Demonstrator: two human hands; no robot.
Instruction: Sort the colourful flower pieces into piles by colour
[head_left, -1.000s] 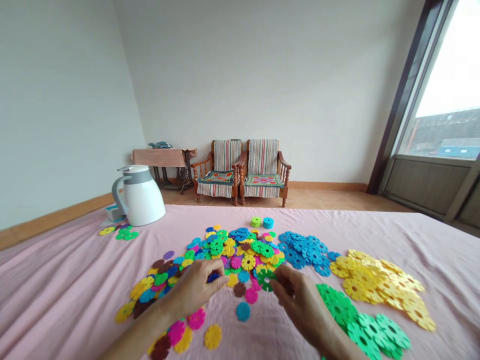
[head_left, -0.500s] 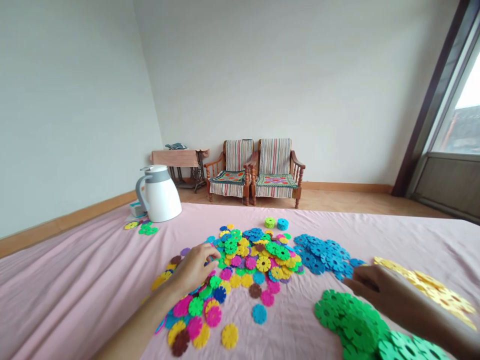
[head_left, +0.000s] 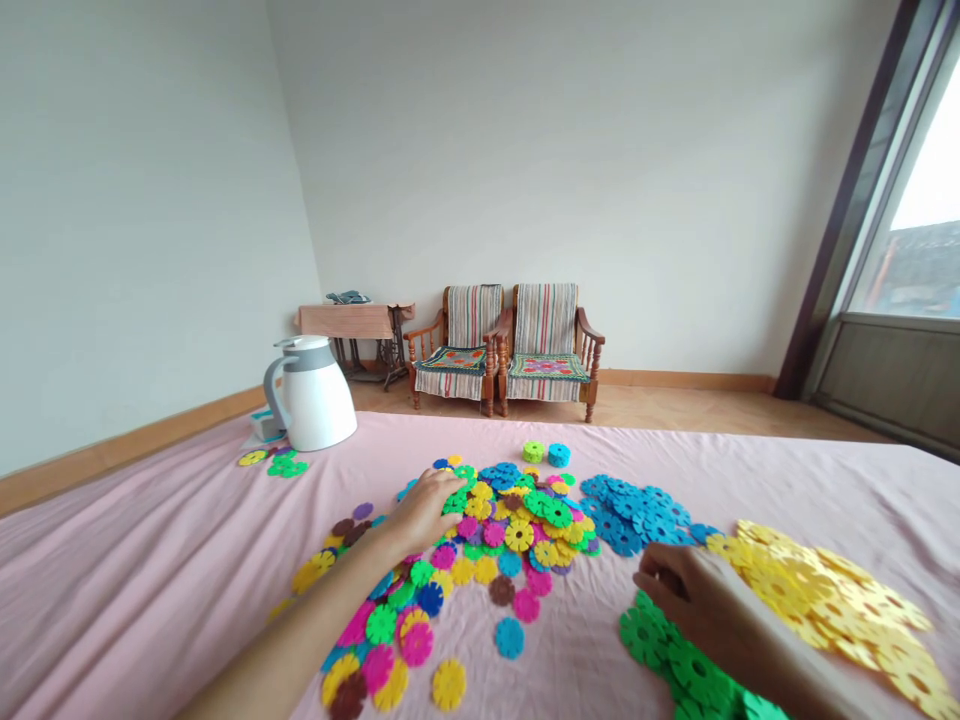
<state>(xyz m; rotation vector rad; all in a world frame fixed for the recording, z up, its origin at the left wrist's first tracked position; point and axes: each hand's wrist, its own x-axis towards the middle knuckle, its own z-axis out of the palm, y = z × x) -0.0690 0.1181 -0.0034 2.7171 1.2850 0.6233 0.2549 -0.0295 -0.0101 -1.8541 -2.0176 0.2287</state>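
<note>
My left hand (head_left: 426,512) reaches onto the left side of a mixed pile of colourful notched plastic discs (head_left: 519,534). Its fingers are stretched out, with the thumb apart, touching green discs. My right hand (head_left: 679,588) hovers palm down at the far end of a heap of green discs (head_left: 697,672). Those fingers are curled in, and anything inside them is hidden. Just beyond it lies a heap of blue discs (head_left: 634,512). To its right spreads a heap of yellow discs (head_left: 825,590), partly behind my forearm.
A white and grey jug (head_left: 319,400) stands at the back left of the pink cloth (head_left: 180,560), with a few discs (head_left: 285,465) before it. Behind the pile sit a lime stack (head_left: 533,452) and a blue stack (head_left: 558,455). Two wooden armchairs (head_left: 547,345) stand against the wall.
My left hand has moved farther onto the mixed pile, up and right. My right hand has shifted left and nearer, from beside the blue and yellow discs to over the green heap.
</note>
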